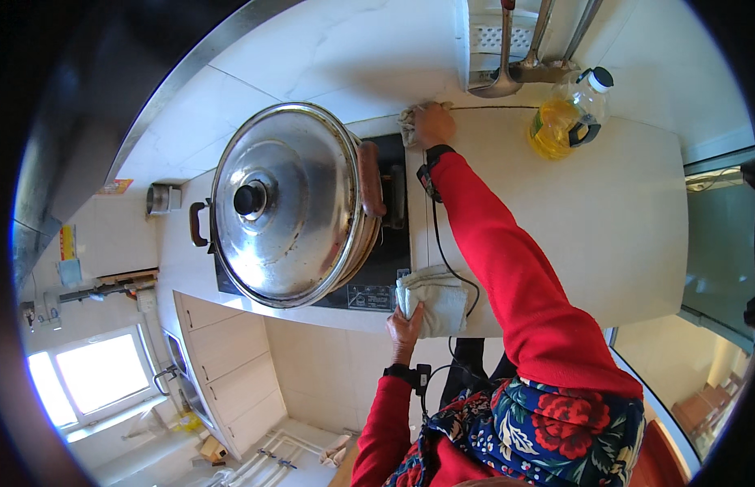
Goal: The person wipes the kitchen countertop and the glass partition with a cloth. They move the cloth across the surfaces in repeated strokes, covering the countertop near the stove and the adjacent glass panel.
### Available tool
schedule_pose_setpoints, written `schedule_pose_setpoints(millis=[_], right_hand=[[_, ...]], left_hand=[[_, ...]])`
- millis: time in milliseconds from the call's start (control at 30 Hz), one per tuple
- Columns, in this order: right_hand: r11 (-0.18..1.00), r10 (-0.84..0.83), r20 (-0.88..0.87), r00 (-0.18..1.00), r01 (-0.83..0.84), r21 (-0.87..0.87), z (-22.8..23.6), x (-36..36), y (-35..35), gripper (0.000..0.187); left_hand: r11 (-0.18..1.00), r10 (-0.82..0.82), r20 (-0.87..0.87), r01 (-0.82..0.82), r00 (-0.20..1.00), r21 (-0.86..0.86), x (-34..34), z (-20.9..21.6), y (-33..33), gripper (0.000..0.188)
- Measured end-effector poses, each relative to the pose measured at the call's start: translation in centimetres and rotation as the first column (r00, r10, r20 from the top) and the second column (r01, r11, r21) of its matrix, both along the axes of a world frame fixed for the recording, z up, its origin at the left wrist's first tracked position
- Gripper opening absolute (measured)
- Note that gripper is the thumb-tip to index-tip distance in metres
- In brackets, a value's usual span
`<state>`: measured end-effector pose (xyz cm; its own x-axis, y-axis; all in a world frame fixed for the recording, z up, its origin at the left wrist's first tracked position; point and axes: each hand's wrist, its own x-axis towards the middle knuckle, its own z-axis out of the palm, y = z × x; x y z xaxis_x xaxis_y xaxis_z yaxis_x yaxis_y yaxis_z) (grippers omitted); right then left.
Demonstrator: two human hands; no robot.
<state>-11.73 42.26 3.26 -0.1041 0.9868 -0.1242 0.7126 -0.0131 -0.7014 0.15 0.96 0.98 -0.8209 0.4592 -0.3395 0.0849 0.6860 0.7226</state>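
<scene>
Touching a crumpled rag [406, 128], right hand [434, 126], its grip unclear, left hand [405, 329] pinching a folded cloth [442, 302]

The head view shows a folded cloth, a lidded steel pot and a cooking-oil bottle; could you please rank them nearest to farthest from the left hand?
1. Folded cloth, touching the left hand at the counter's front.
2. Lidded steel pot, leftward, on the black cooktop.
3. Cooking-oil bottle, at the counter's back right.

Observed lidded pot [304, 195] left of right hand [435, 126], bottle of yellow liquid [557, 122] rightward; farther left, possibly metal cup [160, 200].
</scene>
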Motion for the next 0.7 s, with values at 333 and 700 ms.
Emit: schedule_pose_setpoints(millis=[333,700], right_hand=[[0.932,-0.253,-0.314,0.915,0.318,0.177,-7.1,3.7,3.5,0.034],[0.887,-0.461,-0.85,0.254,0.16,-0.433,-5.0,1.9,3.2,0.02]], left_hand=[[0.999,-0.016,-0.016,0.016,1.0,-0.047,-0.2,-0.2,-0.1,0.04],[0.997,-0.028,-0.052,0.024,0.998,-0.077,-0.3,0.2,0.2,0.042]])
